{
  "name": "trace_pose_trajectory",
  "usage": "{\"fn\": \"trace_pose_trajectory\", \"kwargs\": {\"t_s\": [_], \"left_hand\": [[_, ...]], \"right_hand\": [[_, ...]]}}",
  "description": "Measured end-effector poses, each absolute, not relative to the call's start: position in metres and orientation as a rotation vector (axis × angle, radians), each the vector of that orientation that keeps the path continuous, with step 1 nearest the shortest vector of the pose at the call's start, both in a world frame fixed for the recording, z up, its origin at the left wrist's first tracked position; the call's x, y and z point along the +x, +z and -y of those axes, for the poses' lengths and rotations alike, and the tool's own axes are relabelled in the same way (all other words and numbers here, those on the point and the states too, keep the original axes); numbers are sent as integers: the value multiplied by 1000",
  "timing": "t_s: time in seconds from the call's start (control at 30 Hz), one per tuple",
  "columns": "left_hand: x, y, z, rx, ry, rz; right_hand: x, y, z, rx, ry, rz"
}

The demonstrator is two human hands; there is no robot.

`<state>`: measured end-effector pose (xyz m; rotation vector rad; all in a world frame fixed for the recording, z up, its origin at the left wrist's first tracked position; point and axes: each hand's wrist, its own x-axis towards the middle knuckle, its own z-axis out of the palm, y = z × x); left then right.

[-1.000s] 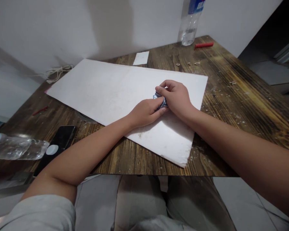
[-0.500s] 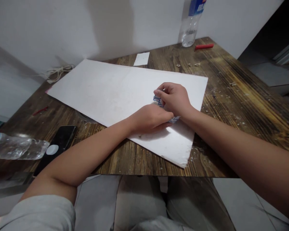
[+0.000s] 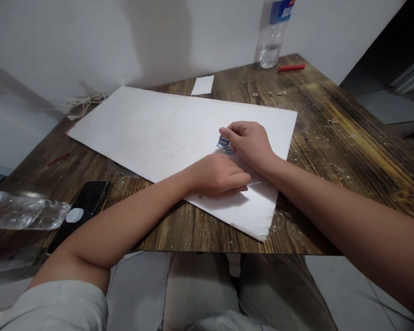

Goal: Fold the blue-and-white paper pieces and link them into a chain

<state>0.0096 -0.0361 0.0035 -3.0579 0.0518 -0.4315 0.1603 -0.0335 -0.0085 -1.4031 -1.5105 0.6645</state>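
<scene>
My right hand [image 3: 250, 142] is closed in a pinch over the right part of a white board [image 3: 152, 119]. Between its thumb and fingers is a small white piece with blue outlines [image 3: 223, 143], partly covered by the fingers. My left hand [image 3: 219, 174] lies just below, its fingers curled and pointing right, close to the right wrist. A thin pale edge [image 3: 255, 183] shows past the left fingertips. Whether it belongs to the same blue-outlined piece is hidden.
Under the board is a dark wooden table [image 3: 317, 147] with pale crumbs. Around lie a black phone [image 3: 91, 197], a plastic bottle [image 3: 31, 211], a red stick [image 3: 291, 67], a white paper [image 3: 203, 85] and a cable [image 3: 84, 103]. An upright water bottle [image 3: 271, 50] stands by the wall.
My left hand has shifted slightly down, away from the right fingers. The blue-outlined piece has turned and moved a little left. Less of the pale material shows beyond the left fingertips.
</scene>
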Motion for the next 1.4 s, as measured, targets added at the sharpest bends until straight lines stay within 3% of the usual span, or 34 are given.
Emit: {"fn": "trace_pose_trajectory", "kwargs": {"t_s": [0.23,0.5,0.67,0.93,1.4], "left_hand": [[6,0,31,-3053,-586,179],[8,-9,15,-3136,-1824,1191],[14,-11,6,-2971,-2244,1562],[12,-9,-1,-2815,-2343,1899],[11,-11,-2,-2882,-2294,1959]], "right_hand": [[161,-12,31,-1399,615,1505],[162,-9,29,-1392,610,1423],[161,-9,29,-1413,633,1457],[160,-10,31,-1481,623,1590],[159,-5,35,-1590,516,1893]]}}
